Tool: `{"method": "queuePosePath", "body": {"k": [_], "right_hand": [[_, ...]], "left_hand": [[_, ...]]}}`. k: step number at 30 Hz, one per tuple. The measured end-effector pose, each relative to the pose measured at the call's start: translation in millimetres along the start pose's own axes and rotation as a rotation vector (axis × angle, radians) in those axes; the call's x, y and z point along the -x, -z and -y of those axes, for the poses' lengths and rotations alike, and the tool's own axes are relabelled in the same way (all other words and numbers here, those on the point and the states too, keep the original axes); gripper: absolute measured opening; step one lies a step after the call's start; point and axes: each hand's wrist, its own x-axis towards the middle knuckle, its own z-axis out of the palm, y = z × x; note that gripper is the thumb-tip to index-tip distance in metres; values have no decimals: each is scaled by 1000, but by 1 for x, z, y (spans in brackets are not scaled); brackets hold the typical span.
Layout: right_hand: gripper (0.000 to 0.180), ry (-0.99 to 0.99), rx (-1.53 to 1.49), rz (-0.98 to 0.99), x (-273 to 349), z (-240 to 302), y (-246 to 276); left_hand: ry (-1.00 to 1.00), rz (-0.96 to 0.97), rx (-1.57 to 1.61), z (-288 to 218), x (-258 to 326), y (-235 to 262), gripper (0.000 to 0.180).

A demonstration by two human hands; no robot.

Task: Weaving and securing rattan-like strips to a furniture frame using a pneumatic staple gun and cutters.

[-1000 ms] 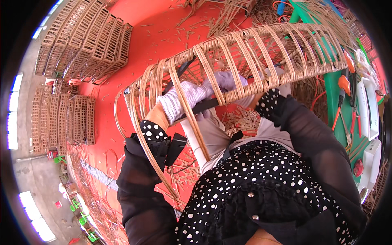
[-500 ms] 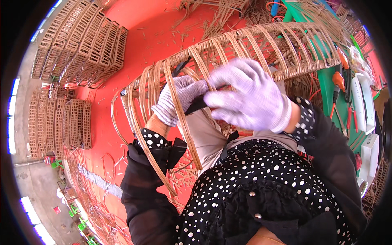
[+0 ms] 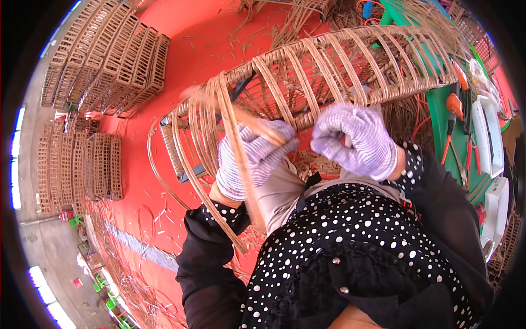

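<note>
A long brown woven rattan-look basket frame (image 3: 307, 101) lies across my lap, its near rim wrapped with cane strips. My left hand (image 3: 253, 159), in a white-and-purple striped glove, is closed on a brown cane strip (image 3: 249, 115), blurred by motion, below the rim. Another long strip (image 3: 241, 148) hangs down over the back of that hand. To its right, my right hand (image 3: 356, 143), gloved alike, has its fingers curled to the thumb in a pinch just under the rim; anything between the fingertips is hidden. Loose strips (image 3: 205, 123) loop around the frame's left part.
Stacked brown woven baskets (image 3: 109, 60) stand at the far left on the red floor (image 3: 192, 49). On the right, a green stand (image 3: 441, 131) carries orange-handled pliers (image 3: 453, 107) and a white tray (image 3: 486, 137). Cut strips (image 3: 296, 24) pile up behind the frame.
My hands have moved apart and come out from the frame's ribs to below the near rim. The left hand now has a strip swinging at its fingers; the right fingers have curled in.
</note>
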Motion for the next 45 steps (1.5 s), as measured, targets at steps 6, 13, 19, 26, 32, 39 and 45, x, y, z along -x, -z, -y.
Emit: {"method": "queuePosePath", "body": {"k": [6, 13, 19, 26, 32, 39, 45], "right_hand": [[36, -932, -912, 490, 12, 5, -30], [22, -896, -613, 547, 9, -14, -55], [28, -595, -393, 465, 17, -44, -74], [26, -532, -390, 425, 23, -48, -75], [26, -379, -323, 416, 27, -50, -71], [27, -318, -332, 385, 32, -57, -87], [22, 76, -3, 439, -50, -100, -83]], "left_hand": [[-106, 175, -27, 10, 7, 4, 23], [-93, -124, -137, 3, -27, 43, 43], [548, 109, -846, 32, -34, 45, 64], [517, 293, -840, 60, 4, 104, 36], [289, 184, -1157, 42, 8, 106, 36], [150, 461, -199, 31, -28, 33, 23], [900, 958, 417, 51, -38, 15, 24]]}}
